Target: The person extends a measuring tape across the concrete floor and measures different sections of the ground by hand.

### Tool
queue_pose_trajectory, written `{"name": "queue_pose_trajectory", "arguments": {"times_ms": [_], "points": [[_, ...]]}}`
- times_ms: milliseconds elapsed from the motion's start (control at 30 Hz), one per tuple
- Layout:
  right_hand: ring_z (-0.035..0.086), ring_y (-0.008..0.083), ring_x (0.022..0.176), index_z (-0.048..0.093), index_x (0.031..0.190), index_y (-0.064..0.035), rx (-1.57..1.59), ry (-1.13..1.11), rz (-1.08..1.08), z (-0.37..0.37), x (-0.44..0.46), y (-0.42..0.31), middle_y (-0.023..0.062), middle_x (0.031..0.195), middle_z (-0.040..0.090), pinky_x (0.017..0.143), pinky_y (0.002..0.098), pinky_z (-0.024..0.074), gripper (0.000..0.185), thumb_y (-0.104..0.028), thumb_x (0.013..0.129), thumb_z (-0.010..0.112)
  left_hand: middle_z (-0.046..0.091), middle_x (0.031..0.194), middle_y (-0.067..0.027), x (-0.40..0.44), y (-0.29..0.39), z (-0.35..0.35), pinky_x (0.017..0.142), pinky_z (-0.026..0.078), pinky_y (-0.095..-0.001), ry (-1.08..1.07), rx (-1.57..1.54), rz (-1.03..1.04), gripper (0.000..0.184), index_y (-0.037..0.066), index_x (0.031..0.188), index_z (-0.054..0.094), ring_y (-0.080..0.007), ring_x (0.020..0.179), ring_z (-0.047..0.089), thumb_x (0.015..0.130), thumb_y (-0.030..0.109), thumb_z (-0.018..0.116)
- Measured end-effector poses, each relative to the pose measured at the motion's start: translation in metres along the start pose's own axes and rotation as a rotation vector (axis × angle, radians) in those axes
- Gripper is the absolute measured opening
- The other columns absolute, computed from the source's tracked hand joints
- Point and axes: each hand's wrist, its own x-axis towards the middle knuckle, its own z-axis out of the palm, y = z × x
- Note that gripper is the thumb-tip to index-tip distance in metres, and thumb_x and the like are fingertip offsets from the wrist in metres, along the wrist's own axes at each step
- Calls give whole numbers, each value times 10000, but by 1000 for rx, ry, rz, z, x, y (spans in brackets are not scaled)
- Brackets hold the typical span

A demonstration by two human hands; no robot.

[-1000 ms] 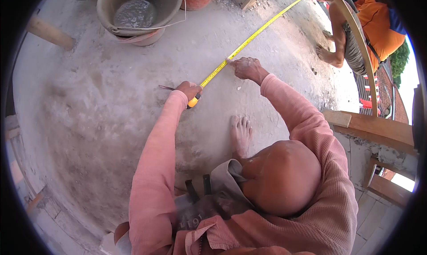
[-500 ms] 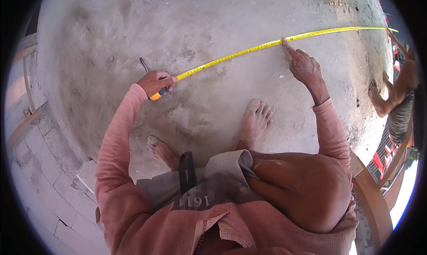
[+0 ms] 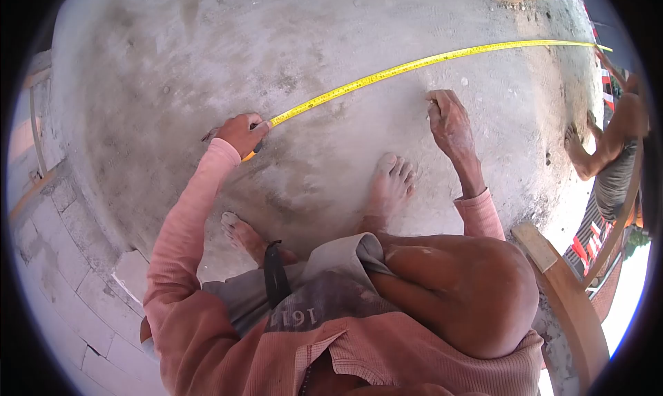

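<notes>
Stretching lengthwise rightward, the tape measure [image 3: 414, 64] is gripped by the left hand [image 3: 239, 133], right hand [image 3: 452, 123] closed.

Pink ribbed sleeves [image 3: 181, 223], grey shorts [image 3: 337, 255]

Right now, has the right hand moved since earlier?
Yes: the right hand has come off the yellow tape, drawing back toward the planted right foot.

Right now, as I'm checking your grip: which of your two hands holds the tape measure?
The left hand, gripping the tape measure's case; the right hand, curled, is apart from the yellow blade.
</notes>
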Motion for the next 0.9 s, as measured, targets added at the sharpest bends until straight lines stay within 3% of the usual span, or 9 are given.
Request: {"name": "queue_pose_trajectory", "arguments": {"times_ms": [67,167,267,333,467,533,633,767,900], "points": [[605,383,949,602,1086,-19,-7,33,19,0,-6,-7,195,992,601,844,455,495,225,-48,873,537,691,847,-166,3,0,-3,803,491,-420,-57,-16,-19,388,97,945,712,-342,848,660,886,463,596],[607,350,959,624,1044,-5,14,47,40,-3,-2,-12,186,1004,617,852,438,495,189,-58,880,549,690,842,-156,0,7,-9,806,492,-412,-98,-18,-45,395,100,934,712,-325,845,663,883,473,596],[609,349,960,633,1037,-9,169,78,105,3,18,-12,186,1003,624,835,444,498,178,-74,883,572,658,741,-106,1,4,-5,715,472,-350,-43,-11,-23,409,51,874,699,-213,703,604,901,448,605],[609,348,960,638,1034,-13,369,88,235,8,32,-17,183,998,627,817,450,500,172,-90,886,595,652,730,-98,3,2,-4,707,469,-342,-39,-18,-37,401,47,871,695,-200,698,597,901,437,610],[609,350,932,640,1024,-22,42,130,29,15,47,-9,172,984,625,781,443,504,163,-110,888,626,633,715,-77,6,-2,-4,693,464,-324,-67,-69,-37,393,34,848,684,-167,699,587,905,416,612],[617,328,871,651,1000,-24,-50,194,-71,19,45,-7,154,925,627,758,427,500,140,-105,887,642,655,783,-94,11,-9,-5,747,468,-354,-127,-76,-21,410,63,889,689,-216,757,606,900,462,594],[590,368,898,631,1012,-28,-81,134,-60,19,16,-5,175,941,586,756,461,496,145,-88,880,630,650,795,-78,12,-14,-8,744,465,-344,-199,-162,35,405,63,891,678,-199,756,593,917,455,578],[589,364,858,639,1003,-28,-49,158,73,14,-47,-1,172,896,573,747,459,497,137,-78,875,632,621,789,-24,5,-13,-22,698,452,-279,-366,-424,67,363,54,908,640,-115,724,551,964,401,548],[604,351,852,641,995,-18,-20,147,291,8,-86,-4,168,897,592,756,427,508,137,-96,884,620,607,829,-13,-14,-2,-52,684,459,-250,-604,-491,51,351,62,998,596,-99,727,553,995,403,513]]}}
